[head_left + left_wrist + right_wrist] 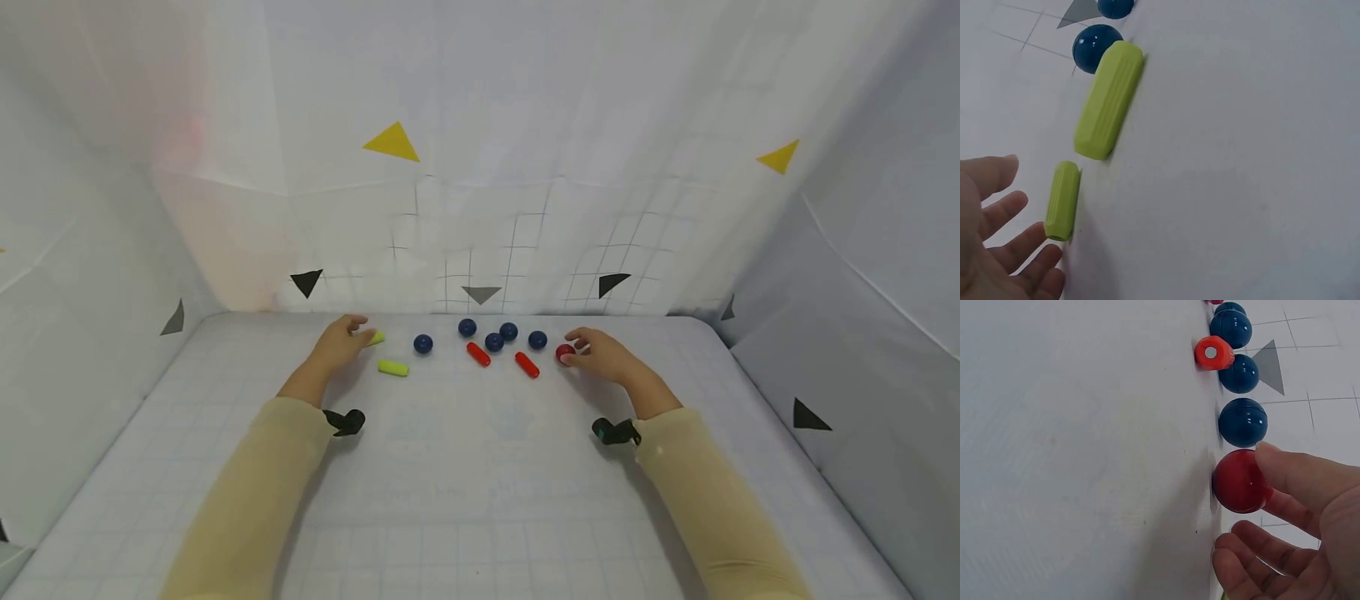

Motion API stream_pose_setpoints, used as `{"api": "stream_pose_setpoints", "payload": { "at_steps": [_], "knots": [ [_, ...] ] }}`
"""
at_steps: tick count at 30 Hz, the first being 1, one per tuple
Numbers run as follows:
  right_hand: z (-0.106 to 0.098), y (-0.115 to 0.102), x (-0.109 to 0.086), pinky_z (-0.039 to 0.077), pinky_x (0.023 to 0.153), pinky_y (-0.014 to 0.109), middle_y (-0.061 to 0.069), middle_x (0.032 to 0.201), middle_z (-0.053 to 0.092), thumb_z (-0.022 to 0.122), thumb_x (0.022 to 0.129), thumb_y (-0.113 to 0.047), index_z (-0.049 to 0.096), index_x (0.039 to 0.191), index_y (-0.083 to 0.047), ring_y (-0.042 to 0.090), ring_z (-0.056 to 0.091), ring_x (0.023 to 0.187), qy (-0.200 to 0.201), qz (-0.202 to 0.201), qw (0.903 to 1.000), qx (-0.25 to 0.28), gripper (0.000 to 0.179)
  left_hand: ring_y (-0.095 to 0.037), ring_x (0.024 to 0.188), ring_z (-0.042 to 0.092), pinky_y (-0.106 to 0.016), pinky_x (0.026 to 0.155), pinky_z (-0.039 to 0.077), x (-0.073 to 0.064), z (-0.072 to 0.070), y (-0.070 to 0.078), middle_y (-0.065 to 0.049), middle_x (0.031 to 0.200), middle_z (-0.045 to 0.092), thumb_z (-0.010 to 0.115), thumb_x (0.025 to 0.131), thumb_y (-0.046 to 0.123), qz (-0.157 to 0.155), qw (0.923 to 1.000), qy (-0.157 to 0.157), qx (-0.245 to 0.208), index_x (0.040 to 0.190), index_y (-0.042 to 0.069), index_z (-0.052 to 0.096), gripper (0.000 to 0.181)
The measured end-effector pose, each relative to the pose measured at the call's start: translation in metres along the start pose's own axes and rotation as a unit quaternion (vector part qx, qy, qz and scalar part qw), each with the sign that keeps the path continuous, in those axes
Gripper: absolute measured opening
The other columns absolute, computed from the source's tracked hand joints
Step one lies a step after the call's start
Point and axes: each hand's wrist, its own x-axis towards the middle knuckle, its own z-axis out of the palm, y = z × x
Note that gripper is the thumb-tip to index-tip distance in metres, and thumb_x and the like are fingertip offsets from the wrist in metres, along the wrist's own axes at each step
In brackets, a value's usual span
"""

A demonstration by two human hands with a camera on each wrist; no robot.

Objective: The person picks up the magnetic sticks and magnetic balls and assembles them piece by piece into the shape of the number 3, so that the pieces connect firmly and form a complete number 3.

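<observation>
My left hand (341, 343), its fingers spread and loosely bent, is beside the far lime-green ridged stick (377, 337); in the left wrist view the fingertips (1035, 234) come right up to it. A second lime-green stick (393, 368) lies nearer to me. At the right, my right hand (600, 354) holds a glossy red ball (1240, 481) between thumb and index finger, the ball low at the table surface. The index fingertip is hidden behind the ball; the other fingers are loosely curled below it in the right wrist view.
Several dark blue balls (494, 342) lie along the back of the white table (450, 500). Two red sticks (478, 354) rest in front of them. White cloth walls (480, 208) with yellow and dark triangles stand behind and at both sides.
</observation>
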Motion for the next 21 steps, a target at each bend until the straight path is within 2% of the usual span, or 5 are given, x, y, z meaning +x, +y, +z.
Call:
{"api": "stream_pose_setpoints", "payload": {
  "at_steps": [7, 13, 21],
  "knots": [
    [0.002, 0.001, 0.003, 0.048, 0.093, 0.049, 0.020, 0.130, 0.057, 0.070, 0.095, -0.033, 0.056, 0.132, -0.005, 0.035, 0.055, 0.114, -0.001, 0.021, 0.9993, 0.031, 0.048, -0.038, 0.136, 0.039, -0.052, 0.112, 0.032, 0.009, 0.003, -0.006, -0.021, 0.147, 0.043, 0.055, 0.104, 0.025, -0.008, 0.9997, 0.000, -0.024, 0.145, 0.004, 0.046, 0.047],
    [0.004, 0.001, 0.005, 0.048, 0.092, 0.048, 0.019, 0.129, 0.057, 0.070, 0.095, -0.033, 0.055, 0.133, -0.006, 0.034, 0.055, 0.112, -0.007, 0.027, 0.9985, 0.047, 0.050, -0.038, 0.134, 0.041, -0.051, 0.112, 0.032, 0.008, 0.007, -0.005, -0.022, 0.145, 0.045, 0.056, 0.103, 0.021, -0.025, 0.9994, 0.011, -0.020, 0.142, 0.004, 0.049, 0.044],
    [0.005, 0.002, 0.004, 0.047, 0.095, 0.049, 0.019, 0.130, 0.056, 0.070, 0.095, -0.033, 0.055, 0.132, -0.007, 0.034, 0.054, 0.114, -0.006, 0.037, 0.9982, 0.047, 0.048, -0.038, 0.133, 0.043, -0.051, 0.112, 0.032, 0.010, 0.011, -0.009, -0.022, 0.141, 0.049, 0.057, 0.102, 0.016, -0.015, 0.9996, 0.024, 0.001, 0.136, 0.004, 0.056, 0.036]
  ]
}}
